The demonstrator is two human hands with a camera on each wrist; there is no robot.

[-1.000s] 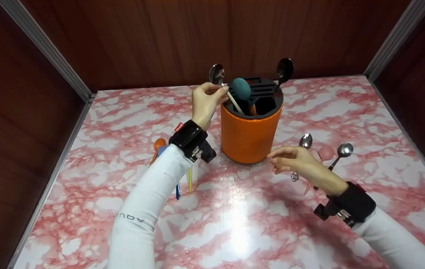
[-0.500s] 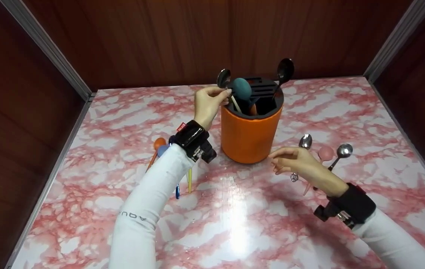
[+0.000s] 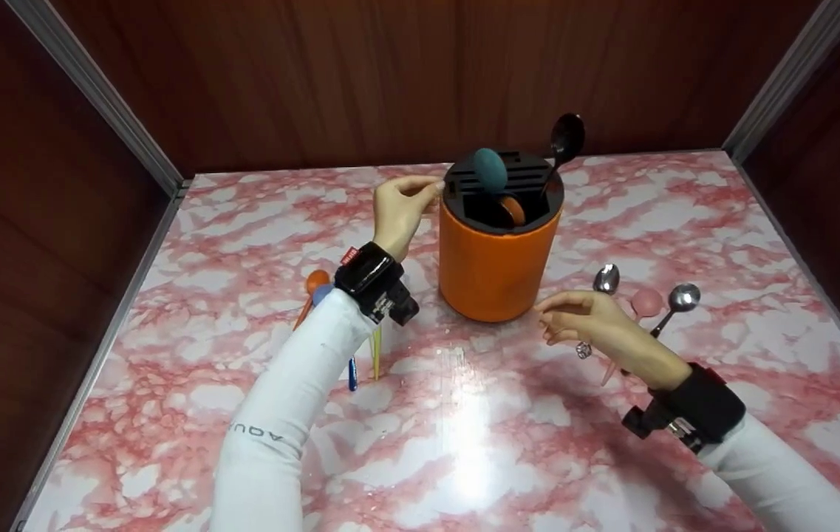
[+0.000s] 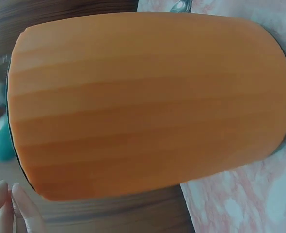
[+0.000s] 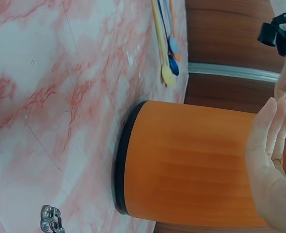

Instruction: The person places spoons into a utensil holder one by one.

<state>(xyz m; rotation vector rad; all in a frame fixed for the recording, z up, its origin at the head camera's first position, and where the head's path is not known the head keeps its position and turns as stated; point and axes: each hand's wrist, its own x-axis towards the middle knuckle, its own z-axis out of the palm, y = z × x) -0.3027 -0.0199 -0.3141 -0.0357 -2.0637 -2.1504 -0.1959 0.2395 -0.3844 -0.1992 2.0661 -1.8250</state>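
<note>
An orange cylindrical utensil holder (image 3: 493,270) with a black slotted top stands upright at the back centre. Out of it rise a teal spoon (image 3: 491,171) and a dark spoon (image 3: 567,137); an orange rounded shape (image 3: 513,210) shows inside the opening. My left hand (image 3: 401,210) is at the rim's left side, thumb and fingertips close together with nothing visible between them. In the left wrist view its fingers (image 4: 24,208) look straight beside the rim. My right hand (image 3: 586,321) has loosely bent fingers by the holder's lower right side, holding nothing; contact is unclear.
An orange spoon (image 3: 318,281), a blue one (image 3: 322,293) and a yellow one (image 5: 167,76) lie left, partly behind my left arm. To the right lie a silver spoon (image 3: 606,278), a pink spoon (image 3: 646,301) and a dark-handled metal spoon (image 3: 684,297). Wooden panels enclose the table.
My left hand lowered a pale-handled metal spoon toward the holder and let it go; its raised bowl no longer shows above the rim. The teal spoon shifted slightly right. My right hand stayed nearly still.
</note>
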